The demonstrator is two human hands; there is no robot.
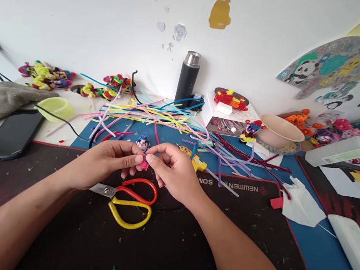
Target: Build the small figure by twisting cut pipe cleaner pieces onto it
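Note:
Between my hands is a small pipe-cleaner doll (144, 164) with a bright pink body. A white painted face and a blue headpiece (143, 142) show just above my fingertips. My left hand (110, 160) pinches the doll from the left with thumb and index finger. From the other side, my right hand (174, 171) pinches it in the same way, the two thumbs almost meeting. My fingers hide part of the doll. Just below the hands, scissors (132, 203) with one red and one yellow handle lie on the black desk mat (145, 258).
Loose pipe cleaners (169, 117) in many colours spread behind my hands. A yellow glue gun (196, 160) lies beyond my right hand. Around them are a black thermos (187, 81), a beige bowl (280, 131), a phone (10, 136), a green cup (55, 109) and finished dolls (46, 76).

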